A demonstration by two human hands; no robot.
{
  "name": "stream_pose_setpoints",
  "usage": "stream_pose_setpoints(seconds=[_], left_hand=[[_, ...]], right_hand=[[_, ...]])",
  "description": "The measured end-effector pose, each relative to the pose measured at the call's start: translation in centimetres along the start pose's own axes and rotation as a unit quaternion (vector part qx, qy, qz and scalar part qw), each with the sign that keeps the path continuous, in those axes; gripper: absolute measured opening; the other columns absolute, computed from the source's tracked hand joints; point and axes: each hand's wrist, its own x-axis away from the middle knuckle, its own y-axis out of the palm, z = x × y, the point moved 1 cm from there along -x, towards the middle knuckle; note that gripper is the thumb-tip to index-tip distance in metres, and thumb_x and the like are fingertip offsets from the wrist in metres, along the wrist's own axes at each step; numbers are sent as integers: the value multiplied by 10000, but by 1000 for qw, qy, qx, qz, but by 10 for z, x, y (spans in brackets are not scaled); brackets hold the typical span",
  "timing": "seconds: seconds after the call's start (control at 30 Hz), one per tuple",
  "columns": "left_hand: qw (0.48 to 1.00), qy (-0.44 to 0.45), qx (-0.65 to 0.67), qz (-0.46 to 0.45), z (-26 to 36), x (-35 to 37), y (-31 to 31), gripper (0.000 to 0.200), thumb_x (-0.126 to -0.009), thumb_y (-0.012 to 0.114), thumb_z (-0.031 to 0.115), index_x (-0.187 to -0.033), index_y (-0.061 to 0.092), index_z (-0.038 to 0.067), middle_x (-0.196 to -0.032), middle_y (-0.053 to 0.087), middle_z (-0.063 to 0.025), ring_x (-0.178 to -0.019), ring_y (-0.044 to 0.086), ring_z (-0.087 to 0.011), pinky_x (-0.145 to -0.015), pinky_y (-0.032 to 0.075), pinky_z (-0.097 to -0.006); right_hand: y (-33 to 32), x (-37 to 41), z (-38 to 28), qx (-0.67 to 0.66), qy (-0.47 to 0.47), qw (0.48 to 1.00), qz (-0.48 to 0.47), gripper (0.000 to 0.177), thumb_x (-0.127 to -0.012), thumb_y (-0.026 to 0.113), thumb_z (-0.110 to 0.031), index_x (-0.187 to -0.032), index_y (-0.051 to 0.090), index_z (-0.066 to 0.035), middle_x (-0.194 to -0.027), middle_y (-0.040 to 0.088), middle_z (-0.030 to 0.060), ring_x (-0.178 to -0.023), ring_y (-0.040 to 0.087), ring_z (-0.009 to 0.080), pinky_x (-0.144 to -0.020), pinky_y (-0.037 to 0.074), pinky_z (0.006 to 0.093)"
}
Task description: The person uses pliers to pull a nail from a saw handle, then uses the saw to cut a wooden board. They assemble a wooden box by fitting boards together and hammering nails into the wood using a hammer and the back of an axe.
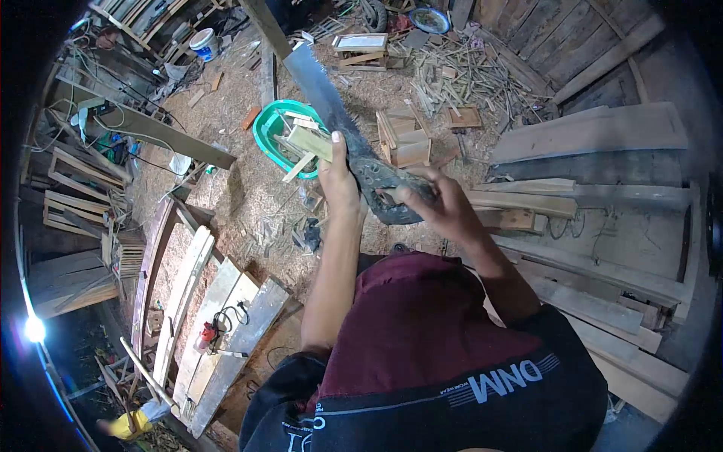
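Observation:
A hand saw [321, 92] points up and away from me, its long toothed blade darkened near the handle. My right hand [449, 207] is closed round the saw's worn dark handle. My left hand [340, 181], thumb raised, grips a short pale wood block [310, 142] beside the blade. The left palm lies right against the near end of the saw. Beneath the block, a green plastic basin [263, 135] on the floor holds wood offcuts, partly hidden by the block and my hand.
A wooden post [265, 26] overlaps the blade tip. Scrap sticks [467, 83] are heaped at the back. Long boards [602, 279] lie to the right. At lower left, a red power tool [205, 337] with a cord rests on planks [239, 346]. Shavings cover the floor.

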Motion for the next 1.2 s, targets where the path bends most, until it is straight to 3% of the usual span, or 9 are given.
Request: stream_pose_setpoints(seconds=[0.1, 0.2, 0.3, 0.47, 0.7, 0.83, 0.93, 0.97, 1.2], left_hand=[[998, -59, 23, 6, 7, -2, 2, 273, -963, 594, 303, -1081, 575, 58, -931, 622, -40, -801, 595, -151, -715, 484, -315], [998, -29, -55, -2, -5, -24, -27, 256, -967, 587, 285, -1090, 577, 60, -929, 617, -43, -805, 593, -159, -713, 483, -317], [989, 40, -141, -16, -1, -40, -48, 232, -968, 586, 258, -1057, 577, 44, -901, 590, -34, -783, 564, -135, -708, 468, -307], [987, -17, -149, -52, 20, -56, -74, 196, -986, 544, 248, -966, 562, 54, -871, 545, -1, -784, 512, -94, -702, 430, -274], [949, 37, -310, -36, 74, -81, -100, 256, -989, 542, 287, -904, 572, 48, -778, 535, 14, -698, 492, -85, -649, 396, -246], [982, 32, -171, -76, 137, -105, -83, 218, -956, 623, 231, -837, 560, 60, -771, 536, 26, -669, 476, -58, -570, 374, -245], [983, 81, -154, -61, 172, -127, -77, 193, -944, 643, 229, -909, 593, 46, -813, 568, 17, -689, 510, -62, -595, 411, -244], [960, 146, -225, -84, 176, -134, -80, 193, -940, 650, 214, -968, 597, 31, -815, 577, 15, -695, 515, -67, -604, 417, -246], [961, 182, -181, -107, 187, -126, -66, 236, -952, 633, 212, -808, 592, 29, -715, 525, 33, -640, 460, -48, -533, 376, -253]], right_hand=[[20, -12, 20, -31, 37, 998, 48, 430, -919, 653, -384, -1056, 632, 23, -899, 686, 105, -824, 644, 141, -730, 500, 290], [36, -19, 16, -88, 47, 992, 76, 364, -920, 664, -326, -1017, 641, 24, -852, 683, 86, -791, 632, 133, -720, 486, 285], [50, -31, 13, -84, 53, 991, 85, 328, -916, 673, -288, -1018, 644, 22, -833, 681, 74, -783, 628, 125, -723, 483, 275], [75, -52, 4, -72, 98, 991, 59, 332, -916, 672, -280, -1016, 644, 36, -842, 686, 83, -791, 627, 115, -731, 485, 269], [123, -75, -25, -88, 77, 991, 72, 360, -915, 675, -303, -1003, 640, 45, -850, 676, 68, -796, 602, 101, -729, 477, 259], [137, -99, -46, -90, 46, 994, 28, 345, -925, 668, -288, -992, 630, 48, -841, 643, 40, -808, 579, 94, -748, 463, 244], [151, -100, -47, -138, 1, 990, 12, 366, -927, 666, -280, -1051, 599, 58, -838, 647, 71, -748, 607, 113, -680, 495, 261], [157, -96, -48, -206, 23, 978, 8, 329, -934, 656, -221, -1076, 584, 68, -862, 656, 102, -752, 639, 148, -681, 527, 288], [177, -90, -57, -378, 54, 923, 58, 362, -934, 656, -228, -1124, 588, 73, -902, 662, 102, -738, 660, 162, -672, 537, 271]])
